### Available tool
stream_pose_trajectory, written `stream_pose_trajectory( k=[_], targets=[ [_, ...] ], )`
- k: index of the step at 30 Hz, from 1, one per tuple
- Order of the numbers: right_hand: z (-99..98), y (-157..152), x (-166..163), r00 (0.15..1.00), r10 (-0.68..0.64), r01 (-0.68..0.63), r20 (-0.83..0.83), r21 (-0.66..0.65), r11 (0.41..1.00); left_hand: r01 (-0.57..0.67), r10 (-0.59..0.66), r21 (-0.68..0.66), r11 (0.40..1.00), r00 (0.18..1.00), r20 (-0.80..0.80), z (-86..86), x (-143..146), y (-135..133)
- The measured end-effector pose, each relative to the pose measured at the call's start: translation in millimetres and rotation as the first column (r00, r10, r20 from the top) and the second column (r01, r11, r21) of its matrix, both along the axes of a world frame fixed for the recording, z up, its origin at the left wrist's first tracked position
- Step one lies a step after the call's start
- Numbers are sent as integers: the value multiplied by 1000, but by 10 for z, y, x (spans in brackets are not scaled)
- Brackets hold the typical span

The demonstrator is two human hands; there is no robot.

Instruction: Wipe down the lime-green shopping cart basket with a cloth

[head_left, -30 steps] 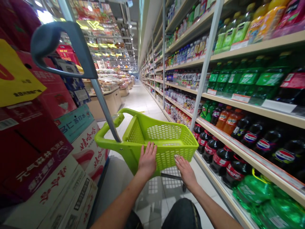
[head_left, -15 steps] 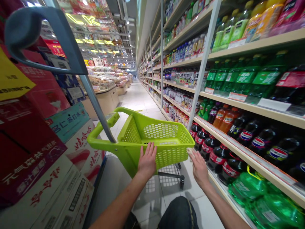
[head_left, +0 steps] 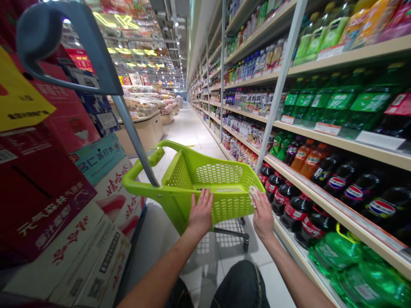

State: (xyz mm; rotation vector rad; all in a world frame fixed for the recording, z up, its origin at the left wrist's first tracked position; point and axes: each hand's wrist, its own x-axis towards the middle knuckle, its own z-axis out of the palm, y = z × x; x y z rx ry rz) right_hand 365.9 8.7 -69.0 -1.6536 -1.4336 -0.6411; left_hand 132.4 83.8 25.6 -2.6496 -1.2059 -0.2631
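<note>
A lime-green shopping cart (head_left: 180,205) with a perforated basket stands in the aisle before me. My left hand (head_left: 201,211) lies against the basket's near side, fingers stretched up to the rim and holding nothing. At the basket's right corner, my right hand (head_left: 263,214) presses a crumpled whitish cloth (head_left: 253,194) to the rim; its fingers partly cover the cloth. The basket's bottom shows through its open top, and I see no goods in it. The cart's grey handle (head_left: 105,64) rises on the left.
Shelves on the right hold cola bottles (head_left: 298,207) and green soda bottles (head_left: 369,98). Large green bottles (head_left: 366,265) sit low at the near right. Stacked drink cartons (head_left: 41,205) border the left side. Along the tiled aisle (head_left: 181,124), food counters (head_left: 144,128) stand farther back.
My right hand has moved left and up with the cloth, from just beside the basket's corner onto its rim. My left hand stays at the near side. The whole view has shifted slightly.
</note>
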Motion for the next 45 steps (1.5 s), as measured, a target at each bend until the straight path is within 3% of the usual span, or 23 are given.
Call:
stream_pose_trajectory(
  k=[5, 11, 17, 22, 28, 34, 39, 45],
  targets=[
    [-196, -16, -249, 991, 107, -99, 78, -99, 990, 39, -38, 16, 999, 999, -25, -26, -68, 8],
    [67, 94, -505, 986, 150, -150, 67, -4, 989, 82, -82, -3, 997, 997, 6, 3, -122, -7],
    [-123, 59, -748, 963, 227, -211, 143, -119, 970, 91, -91, 4, 996, 995, 26, -129, -334, -61],
    [102, 185, -941, 961, 261, -260, 89, -27, 965, 24, -24, -37, 999, 1000, 8, -289, -637, -122],
    [24, 187, -1077, 926, 350, -316, 138, -219, 923, -16, 18, -27, 999, 997, 72, -259, -836, -171],
    [388, 339, -1312, 917, 380, -373, 124, -74, 925, -27, 28, -9, 1000, 994, 101, -223, -896, -181],
    [302, 320, -1473, 864, 461, -421, 202, -213, 882, -29, 33, -24, 999, 986, 165, -281, -1013, -207],
    [569, 457, -1750, 869, 457, -460, 188, -29, 887, -130, 118, 31, 991, 963, 241, -243, -1290, -215]
  ],
)
